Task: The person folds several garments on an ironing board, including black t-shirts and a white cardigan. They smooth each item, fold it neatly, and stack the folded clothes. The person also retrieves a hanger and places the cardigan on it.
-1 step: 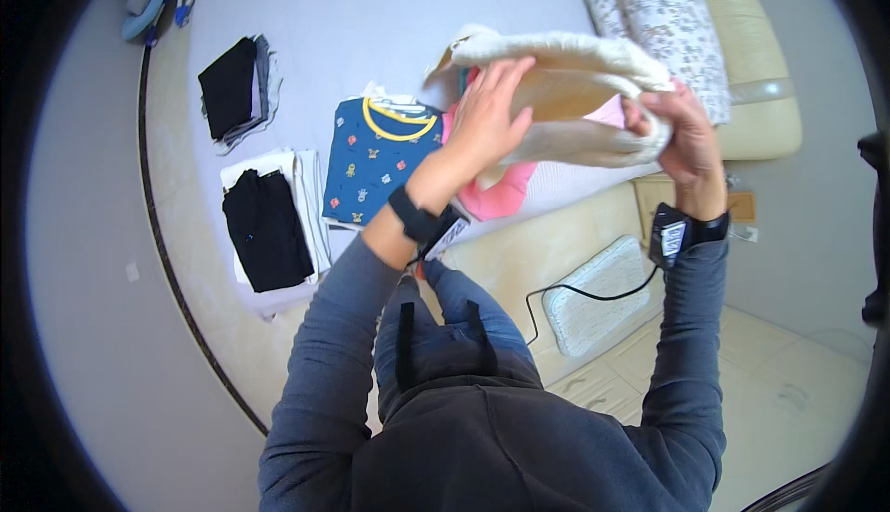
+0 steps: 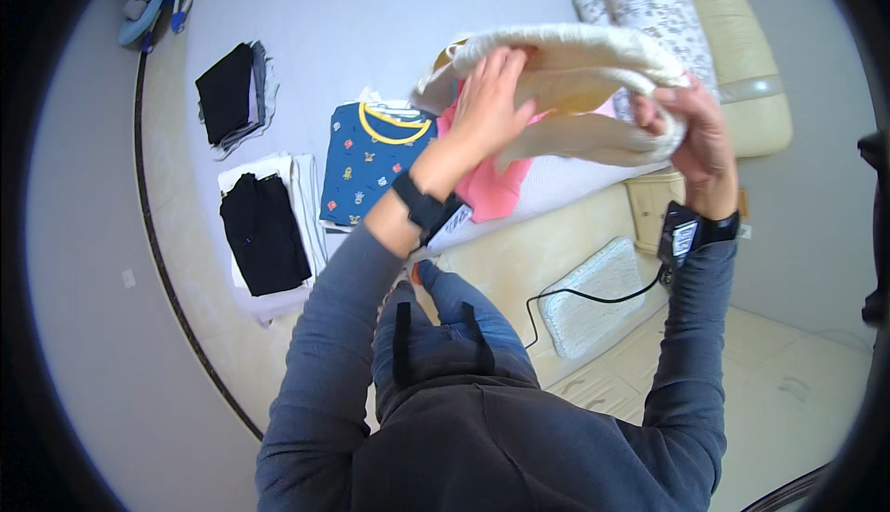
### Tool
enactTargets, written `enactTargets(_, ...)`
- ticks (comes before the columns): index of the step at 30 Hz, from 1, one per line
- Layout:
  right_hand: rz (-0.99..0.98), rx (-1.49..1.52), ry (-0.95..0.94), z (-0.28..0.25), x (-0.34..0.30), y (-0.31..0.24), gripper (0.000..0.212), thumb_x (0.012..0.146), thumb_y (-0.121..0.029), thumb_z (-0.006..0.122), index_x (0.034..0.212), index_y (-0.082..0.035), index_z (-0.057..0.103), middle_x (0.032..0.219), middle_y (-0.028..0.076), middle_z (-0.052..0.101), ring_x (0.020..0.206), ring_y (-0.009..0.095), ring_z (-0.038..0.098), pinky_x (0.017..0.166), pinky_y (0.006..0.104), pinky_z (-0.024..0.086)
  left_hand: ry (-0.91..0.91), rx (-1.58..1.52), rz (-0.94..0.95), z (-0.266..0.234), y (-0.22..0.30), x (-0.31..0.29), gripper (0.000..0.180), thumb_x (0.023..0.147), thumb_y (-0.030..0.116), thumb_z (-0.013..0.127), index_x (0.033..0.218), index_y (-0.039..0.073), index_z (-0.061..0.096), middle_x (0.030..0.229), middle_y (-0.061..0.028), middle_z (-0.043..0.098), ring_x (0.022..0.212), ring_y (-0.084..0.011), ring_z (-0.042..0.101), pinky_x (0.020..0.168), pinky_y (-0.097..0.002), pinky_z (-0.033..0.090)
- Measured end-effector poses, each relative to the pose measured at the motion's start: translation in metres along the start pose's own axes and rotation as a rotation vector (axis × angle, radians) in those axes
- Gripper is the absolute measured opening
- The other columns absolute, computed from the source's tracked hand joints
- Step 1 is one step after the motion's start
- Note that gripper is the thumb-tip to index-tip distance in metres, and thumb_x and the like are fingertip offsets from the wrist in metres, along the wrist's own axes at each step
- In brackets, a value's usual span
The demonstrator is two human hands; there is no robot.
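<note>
Above the near right part of the bed I hold up a cream cloth piece [image 2: 593, 48] with a thick, soft edge; its sides hang apart. My right hand [image 2: 700, 136] has its fingers wrapped round the right edge. My left hand [image 2: 491, 104] lies against the left part of the cloth, fingers stretched out. Below it is bright pink clothing [image 2: 496, 187], partly hidden by the cloth and my left arm. A folded blue top [image 2: 371, 164] with yellow neckline and small figures lies just left of my left hand.
Black trousers [image 2: 264, 234] lie on folded white clothes at the bed's near left corner. Behind them is a dark folded stack [image 2: 227, 95]. Flowered pillows [image 2: 663, 16] rest by the cream headboard [image 2: 751, 57]. A pale mat [image 2: 593, 299] and a black cable [image 2: 593, 300] are near my right arm.
My right hand and its end of the cream cloth have shifted slightly right. My left hand has moved a little left and down; the view has shifted slightly.
</note>
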State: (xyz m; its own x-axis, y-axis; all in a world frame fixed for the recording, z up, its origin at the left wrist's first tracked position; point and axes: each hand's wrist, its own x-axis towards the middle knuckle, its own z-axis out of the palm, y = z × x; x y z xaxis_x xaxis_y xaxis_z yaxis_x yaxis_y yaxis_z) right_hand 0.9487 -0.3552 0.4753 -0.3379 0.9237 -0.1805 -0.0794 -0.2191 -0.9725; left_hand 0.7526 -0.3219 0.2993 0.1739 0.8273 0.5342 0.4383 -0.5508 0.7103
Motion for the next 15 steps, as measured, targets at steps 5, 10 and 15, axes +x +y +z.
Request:
enactTargets(5,-0.267,-0.37,-0.152,0.038,-0.059,-0.107,0.033,0.086,-0.023,0.052,0.108,0.001,0.053,0.077,0.006,0.059,0.06,0.005,0.049,0.057,0.0173,0.043,0.16,-0.144,0.059,-0.032,0.058,0.056,0.028,0.07,0.02,0.069,0.095,0.008,0.06,0.1,-0.0101,0.06,0.095,-0.0307,0.057,0.081,-0.0413,0.047)
enactTargets(10,-0.315,-0.245,-0.069,0.046,-0.093,-0.146,0.033,0.091,-0.023,0.053,0.114,0.002,0.051,0.1,0.01,0.063,0.082,0.011,0.059,0.076,0.0235,0.049,0.123,-0.05,0.063,-0.054,0.123,0.037,0.023,0.073,0.03,0.063,0.083,0.009,0.063,0.077,-0.0109,0.065,0.073,-0.0329,0.062,0.07,-0.0428,0.05)
enactTargets(15,-0.505,-0.171,0.072,0.044,-0.098,-0.146,0.029,0.087,-0.011,0.054,0.113,0.002,0.054,0.097,0.011,0.064,0.088,0.019,0.063,0.078,0.0307,0.052,0.314,0.006,-0.139,-0.115,0.136,0.047,0.021,0.079,0.027,0.056,0.08,0.006,0.06,0.074,-0.0163,0.064,0.071,-0.0366,0.063,0.064,-0.0446,0.05)
